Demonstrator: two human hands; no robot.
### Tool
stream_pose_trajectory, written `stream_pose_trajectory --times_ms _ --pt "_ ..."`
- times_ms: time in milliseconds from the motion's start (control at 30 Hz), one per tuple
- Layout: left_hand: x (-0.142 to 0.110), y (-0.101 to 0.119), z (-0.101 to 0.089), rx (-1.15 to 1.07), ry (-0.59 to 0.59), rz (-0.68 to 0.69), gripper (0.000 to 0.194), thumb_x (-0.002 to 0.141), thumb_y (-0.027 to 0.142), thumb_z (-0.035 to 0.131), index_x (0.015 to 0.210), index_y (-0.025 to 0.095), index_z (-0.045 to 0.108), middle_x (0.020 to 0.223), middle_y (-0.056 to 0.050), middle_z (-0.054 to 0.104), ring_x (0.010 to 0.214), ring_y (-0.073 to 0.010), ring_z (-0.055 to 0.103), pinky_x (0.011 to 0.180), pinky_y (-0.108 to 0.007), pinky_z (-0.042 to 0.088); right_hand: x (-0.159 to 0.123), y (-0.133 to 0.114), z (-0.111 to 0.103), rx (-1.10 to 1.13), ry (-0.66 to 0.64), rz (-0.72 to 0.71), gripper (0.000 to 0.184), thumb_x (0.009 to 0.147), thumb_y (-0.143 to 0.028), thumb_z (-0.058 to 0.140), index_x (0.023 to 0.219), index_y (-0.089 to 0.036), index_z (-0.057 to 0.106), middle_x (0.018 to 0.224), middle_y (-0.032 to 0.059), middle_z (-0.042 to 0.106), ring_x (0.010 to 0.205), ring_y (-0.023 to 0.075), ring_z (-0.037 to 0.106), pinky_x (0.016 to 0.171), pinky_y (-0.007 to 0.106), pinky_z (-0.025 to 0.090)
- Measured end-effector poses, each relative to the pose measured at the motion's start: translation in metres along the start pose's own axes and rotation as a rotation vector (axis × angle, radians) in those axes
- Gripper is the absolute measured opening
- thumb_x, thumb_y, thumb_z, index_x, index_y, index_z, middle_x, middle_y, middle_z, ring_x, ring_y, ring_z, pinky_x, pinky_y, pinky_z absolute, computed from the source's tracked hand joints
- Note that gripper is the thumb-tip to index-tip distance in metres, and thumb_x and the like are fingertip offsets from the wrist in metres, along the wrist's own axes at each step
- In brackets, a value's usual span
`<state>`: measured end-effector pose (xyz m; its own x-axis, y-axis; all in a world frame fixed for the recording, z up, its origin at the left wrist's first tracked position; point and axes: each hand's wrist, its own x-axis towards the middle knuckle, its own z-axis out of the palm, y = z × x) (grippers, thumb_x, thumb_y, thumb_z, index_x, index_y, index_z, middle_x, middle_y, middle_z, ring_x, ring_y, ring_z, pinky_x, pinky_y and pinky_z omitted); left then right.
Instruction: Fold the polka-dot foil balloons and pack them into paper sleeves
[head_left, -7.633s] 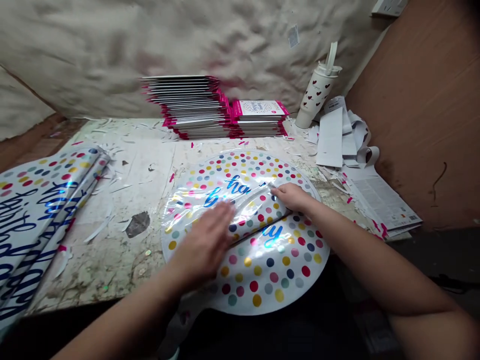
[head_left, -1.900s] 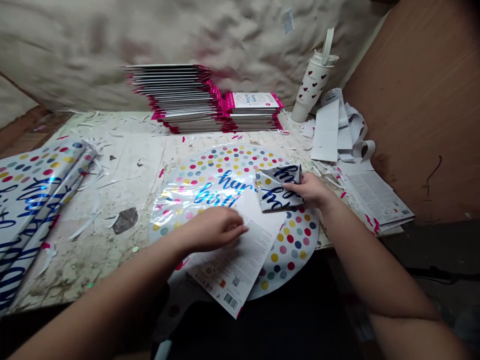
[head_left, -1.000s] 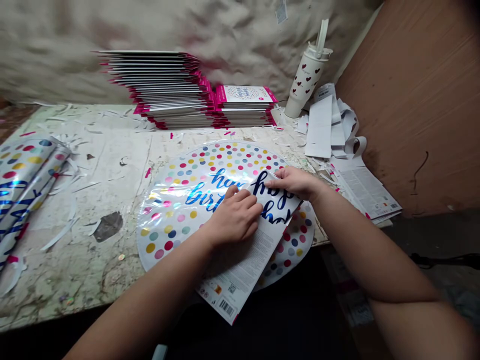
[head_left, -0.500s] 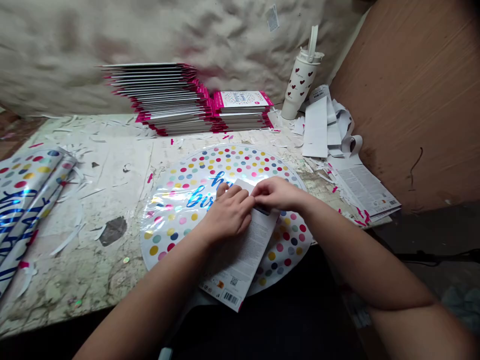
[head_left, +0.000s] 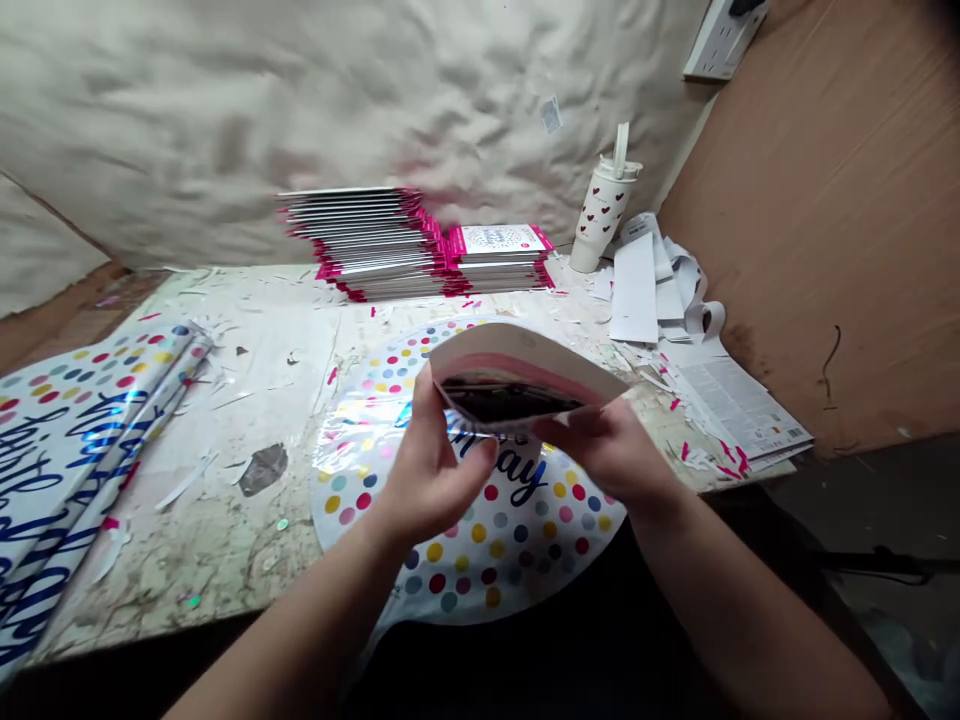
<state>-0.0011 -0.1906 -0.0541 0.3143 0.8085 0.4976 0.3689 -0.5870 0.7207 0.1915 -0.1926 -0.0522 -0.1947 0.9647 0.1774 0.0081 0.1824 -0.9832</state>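
Left hand [head_left: 431, 470] and right hand [head_left: 607, 450] are raised above the bench, each half closed on one end of a paper-backed balloon packet [head_left: 510, 350], with the forearms angling up from the bottom of the view. The left fingers stand nearly upright against the packet's left end, while the right fingers reach in under its right end. Between the hands the packet bows open, showing a pink inner band and a dark mouth; what lies inside is too dark to tell.

Directly below the hands, a round foil balloon [head_left: 480, 560] with polka dots and blue script lies flat on the bench [head_left: 262, 360]. Left of that balloon lies a pile of folded foil balloons [head_left: 75, 440]. Beyond it stand stacks of pink-edged packets [head_left: 367, 240]. Further back and to its right are a white heart-printed tumbler [head_left: 600, 210], loose paper strips [head_left: 634, 290] and printed sheets [head_left: 742, 410]. A rumpled cream wall covering [head_left: 187, 110] rises behind the round foil balloon.
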Motion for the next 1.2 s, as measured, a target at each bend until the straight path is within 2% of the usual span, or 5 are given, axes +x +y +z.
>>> stream_pose_trajectory --times_ms 400,533,667,767,1200 --pt "-0.002 0.005 -0.02 -0.592 -0.055 -0.46 0.014 0.076 0.026 0.065 0.085 0.016 0.064 0.081 -0.003 0.066 0.076 -0.0149 0.061 0.072 -0.026 0.05 0.017 -0.002 -0.025 0.099 0.001 -0.05 0.021 0.076 -0.04 0.064 0.084 -0.02 0.066 0.082 0.002 0.068 0.078 0.0185 0.063 0.07 0.032 0.05" --pt "-0.016 -0.016 -0.007 -0.715 -0.212 -0.78 0.028 0.076 0.035 0.063 0.058 0.014 0.056 0.045 0.003 0.05 0.039 -0.0054 0.043 0.038 -0.016 0.032 0.027 0.021 -0.031 -0.383 0.102 0.063 0.036 0.088 -0.042 0.045 0.07 -0.017 0.063 0.06 0.0013 0.059 0.053 0.0143 0.054 0.053 0.028 0.044" --pt "-0.034 -0.027 0.016 -0.75 -0.21 -1.003 0.025 0.071 0.036 0.064 0.063 0.012 0.058 0.044 -0.001 0.056 0.036 -0.0073 0.045 0.034 -0.016 0.029 0.009 0.037 -0.012 -0.81 0.044 -0.244 0.016 0.085 -0.021 0.05 0.088 -0.018 0.065 0.084 0.0049 0.066 0.077 0.0167 0.06 0.072 0.03 0.046" --pt "-0.04 -0.021 0.026 -0.77 -0.166 -1.009 0.025 0.07 0.035 0.063 0.064 0.012 0.058 0.043 -0.001 0.057 0.036 -0.0065 0.045 0.035 -0.015 0.029 -0.009 0.039 0.009 -0.846 -0.165 -0.358 0.016 0.085 -0.015 0.051 0.09 -0.018 0.066 0.086 0.0052 0.067 0.081 0.0162 0.06 0.075 0.028 0.046" --pt "-0.041 -0.009 0.027 -0.717 -0.168 -0.955 0.026 0.074 0.035 0.059 0.064 0.011 0.059 0.045 -0.002 0.059 0.041 -0.0087 0.051 0.044 -0.018 0.039 -0.015 0.035 0.013 -0.856 -0.151 -0.324 0.014 0.087 -0.014 0.048 0.09 -0.016 0.061 0.085 0.0041 0.067 0.079 0.0145 0.06 0.073 0.025 0.046"
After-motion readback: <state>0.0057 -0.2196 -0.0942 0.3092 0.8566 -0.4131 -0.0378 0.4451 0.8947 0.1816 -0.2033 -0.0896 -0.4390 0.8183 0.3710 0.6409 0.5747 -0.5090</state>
